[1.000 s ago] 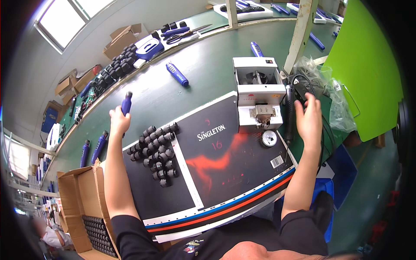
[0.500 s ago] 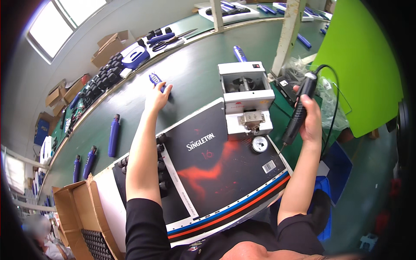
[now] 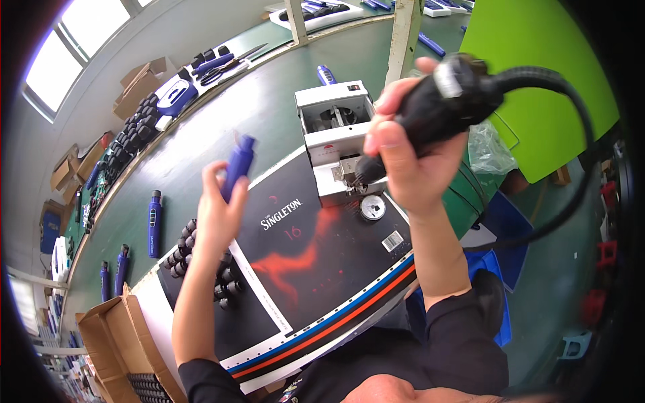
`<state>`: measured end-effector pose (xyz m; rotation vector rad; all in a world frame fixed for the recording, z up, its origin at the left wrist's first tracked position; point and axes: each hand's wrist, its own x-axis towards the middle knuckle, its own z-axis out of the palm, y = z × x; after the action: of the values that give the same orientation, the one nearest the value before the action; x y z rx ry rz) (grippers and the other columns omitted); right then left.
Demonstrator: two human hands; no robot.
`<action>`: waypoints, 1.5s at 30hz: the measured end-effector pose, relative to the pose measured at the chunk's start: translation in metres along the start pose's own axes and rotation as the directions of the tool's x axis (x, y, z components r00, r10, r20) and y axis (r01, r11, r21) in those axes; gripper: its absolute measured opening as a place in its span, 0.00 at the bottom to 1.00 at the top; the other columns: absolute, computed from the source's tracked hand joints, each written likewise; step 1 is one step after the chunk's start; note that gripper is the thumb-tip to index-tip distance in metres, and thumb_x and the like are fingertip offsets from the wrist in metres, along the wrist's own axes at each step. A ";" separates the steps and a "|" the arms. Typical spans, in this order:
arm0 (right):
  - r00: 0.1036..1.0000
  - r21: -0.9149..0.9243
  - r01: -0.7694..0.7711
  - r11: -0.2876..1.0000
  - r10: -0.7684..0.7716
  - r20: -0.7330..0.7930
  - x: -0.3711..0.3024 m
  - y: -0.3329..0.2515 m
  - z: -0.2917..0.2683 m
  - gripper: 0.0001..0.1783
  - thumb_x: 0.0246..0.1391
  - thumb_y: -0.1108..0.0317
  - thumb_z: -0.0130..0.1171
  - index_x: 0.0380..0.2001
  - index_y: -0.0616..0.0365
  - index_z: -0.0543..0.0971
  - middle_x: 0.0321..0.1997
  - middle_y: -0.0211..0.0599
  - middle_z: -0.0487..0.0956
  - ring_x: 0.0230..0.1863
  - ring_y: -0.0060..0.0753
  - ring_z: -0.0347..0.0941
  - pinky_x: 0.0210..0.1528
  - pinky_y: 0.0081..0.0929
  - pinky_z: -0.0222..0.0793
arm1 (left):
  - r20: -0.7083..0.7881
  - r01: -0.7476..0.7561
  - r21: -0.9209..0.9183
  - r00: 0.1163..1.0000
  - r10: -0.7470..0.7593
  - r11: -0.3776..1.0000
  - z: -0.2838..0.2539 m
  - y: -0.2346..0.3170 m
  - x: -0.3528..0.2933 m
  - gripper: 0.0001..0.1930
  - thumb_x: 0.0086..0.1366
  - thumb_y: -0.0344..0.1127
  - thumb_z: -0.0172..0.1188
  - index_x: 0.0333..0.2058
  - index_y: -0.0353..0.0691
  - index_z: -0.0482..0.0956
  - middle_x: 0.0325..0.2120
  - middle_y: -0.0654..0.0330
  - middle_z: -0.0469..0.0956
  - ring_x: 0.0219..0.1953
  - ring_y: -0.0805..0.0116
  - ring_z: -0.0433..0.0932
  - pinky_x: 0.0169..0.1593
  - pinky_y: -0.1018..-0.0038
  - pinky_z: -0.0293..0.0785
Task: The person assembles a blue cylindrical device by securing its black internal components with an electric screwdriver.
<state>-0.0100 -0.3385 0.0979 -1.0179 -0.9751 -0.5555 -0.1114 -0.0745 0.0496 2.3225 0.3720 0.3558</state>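
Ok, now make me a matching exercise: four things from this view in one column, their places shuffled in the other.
Things
1. Blue cylindrical tool body
2. Black corded power tool
3. Small round white-faced disc
4. Open brown cardboard box

Places
A. On the dark printed mat, by the white boxy machine
B. In the right hand
C. At the picture's lower left
D. In the left hand

Pairs: 1-D, 2-B, 3-A, 4-C
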 end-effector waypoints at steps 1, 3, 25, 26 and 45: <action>0.998 0.046 -0.062 0.997 0.062 0.000 -0.007 0.004 0.003 0.38 0.58 0.75 0.65 0.67 0.63 0.57 0.42 0.44 0.76 0.26 0.23 0.74 0.30 0.20 0.75 | 0.045 -0.069 0.043 0.997 0.067 0.997 0.004 0.006 -0.021 0.25 0.68 0.41 0.64 0.57 0.44 0.63 0.33 0.50 0.80 0.32 0.52 0.82 0.38 0.61 0.76; 0.991 0.100 -0.132 0.986 0.132 0.010 -0.013 0.009 0.010 0.37 0.58 0.75 0.64 0.66 0.63 0.57 0.41 0.44 0.76 0.26 0.23 0.74 0.30 0.20 0.75 | 0.135 -0.248 0.111 0.963 0.233 0.962 0.009 0.008 -0.054 0.26 0.64 0.42 0.69 0.56 0.44 0.68 0.41 0.47 0.79 0.40 0.47 0.83 0.43 0.59 0.78; 0.962 0.279 -0.272 0.921 0.261 0.077 -0.041 -0.013 0.032 0.34 0.55 0.75 0.68 0.60 0.66 0.63 0.39 0.45 0.80 0.30 0.22 0.77 0.36 0.22 0.75 | 0.232 -0.561 0.282 0.827 0.512 0.778 0.056 -0.011 -0.086 0.24 0.64 0.39 0.65 0.58 0.44 0.77 0.42 0.56 0.76 0.42 0.58 0.74 0.46 0.66 0.74; 0.980 0.238 -0.187 0.953 0.163 0.117 -0.042 -0.006 0.036 0.28 0.54 0.76 0.69 0.56 0.66 0.68 0.36 0.42 0.80 0.34 0.25 0.77 0.40 0.25 0.75 | 0.225 -0.558 0.273 0.829 0.512 0.784 0.057 -0.011 -0.085 0.24 0.64 0.39 0.65 0.58 0.43 0.77 0.41 0.56 0.75 0.42 0.58 0.74 0.45 0.65 0.74; 0.928 0.218 -0.369 0.904 0.343 0.147 -0.057 0.015 0.048 0.30 0.58 0.59 0.70 0.53 0.59 0.63 0.29 0.39 0.74 0.21 0.26 0.72 0.25 0.24 0.74 | 0.266 -0.493 0.260 0.863 0.430 0.830 0.051 -0.010 -0.076 0.20 0.69 0.42 0.59 0.57 0.43 0.78 0.37 0.55 0.76 0.41 0.55 0.76 0.45 0.64 0.75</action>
<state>-0.0452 -0.2916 0.0495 -0.9820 -0.8957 -0.0746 -0.1648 -0.1274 -0.0033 2.7326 -0.2699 0.3084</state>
